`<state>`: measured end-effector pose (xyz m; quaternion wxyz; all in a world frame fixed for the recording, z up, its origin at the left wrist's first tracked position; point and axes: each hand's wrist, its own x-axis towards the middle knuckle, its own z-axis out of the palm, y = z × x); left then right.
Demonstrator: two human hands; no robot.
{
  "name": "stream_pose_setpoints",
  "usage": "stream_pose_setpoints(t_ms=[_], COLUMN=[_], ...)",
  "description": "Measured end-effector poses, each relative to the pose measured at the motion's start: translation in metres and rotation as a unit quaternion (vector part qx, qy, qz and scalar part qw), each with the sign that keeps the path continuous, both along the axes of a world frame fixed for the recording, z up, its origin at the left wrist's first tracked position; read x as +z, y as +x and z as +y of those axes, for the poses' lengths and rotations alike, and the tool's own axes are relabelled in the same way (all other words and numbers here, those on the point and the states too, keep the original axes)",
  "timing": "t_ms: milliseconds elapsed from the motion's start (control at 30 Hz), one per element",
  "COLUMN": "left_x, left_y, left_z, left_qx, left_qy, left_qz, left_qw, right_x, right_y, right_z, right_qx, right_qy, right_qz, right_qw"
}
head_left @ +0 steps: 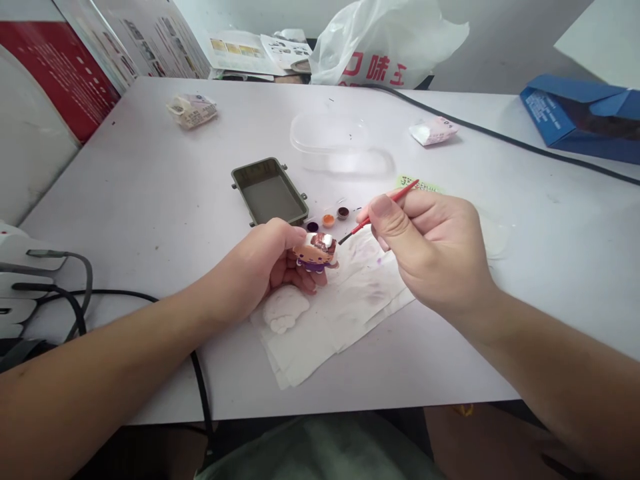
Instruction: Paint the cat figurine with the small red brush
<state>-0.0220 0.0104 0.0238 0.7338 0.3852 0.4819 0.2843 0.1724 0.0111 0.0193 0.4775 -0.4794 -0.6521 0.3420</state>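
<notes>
shows a painted figurine [313, 255] above the worktop [150, 193], pinched in the left grip [267, 257]; shows a red brush [363, 223] held in the right grip [433, 243], with tip just beside the figurine. seems light, stiff, perhaps slick where glossy; calls for holding by the edges, off the brown top.

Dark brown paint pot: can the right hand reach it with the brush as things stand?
Likely yes: the right hand holds the brush, its tip near the dark brown paint pot, nothing visible between.
</notes>
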Motion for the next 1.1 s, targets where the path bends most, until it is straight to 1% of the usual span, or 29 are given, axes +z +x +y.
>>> stream_pose_setpoints(t_ms=[100,233,433,633,767,967,1100], left_x=[-0.0002,-0.0012,-0.0033,-0.0007,0.0028,-0.0016,-0.0005], left_y=[0.0007,-0.0017,-0.0052,0.0005,0.0037,0.0023,0.0025], left_z=[0.0007,-0.0009,-0.0021,0.0012,0.0018,0.0021,0.0012], left_qx=[0.002,-0.004,-0.008,0.003,0.015,0.007,0.009], left_qy=[-0.008,0.001,0.008,0.0,-0.009,0.012,0.013], left_qz=[-0.01,-0.037,-0.06,-0.027,0.0,-0.019,-0.022], left_qw=[1.0,0.999,0.998,1.0,1.0,1.0,1.0], right_x=[0.0005,-0.0007,-0.0039,-0.0031,-0.0024,-0.0021,-0.0032], right_y=[-0.0019,-0.0036,-0.0014,-0.0033,-0.0039,-0.0026,-0.0016], right_z=[-0.0002,0.003,0.0062,0.0012,0.0013,0.0043,0.0036], right_qx=[0.01,0.023,-0.006,0.016,0.009,0.006,0.01], right_qy=[-0.006,-0.014,-0.024,-0.037,-0.019,-0.022,-0.022], right_qz=[0.003,0.025,0.025,0.034,0.01,-0.006,0.003], right_qw=[1.0,0.999,0.999,0.999,1.0,1.0,1.0])
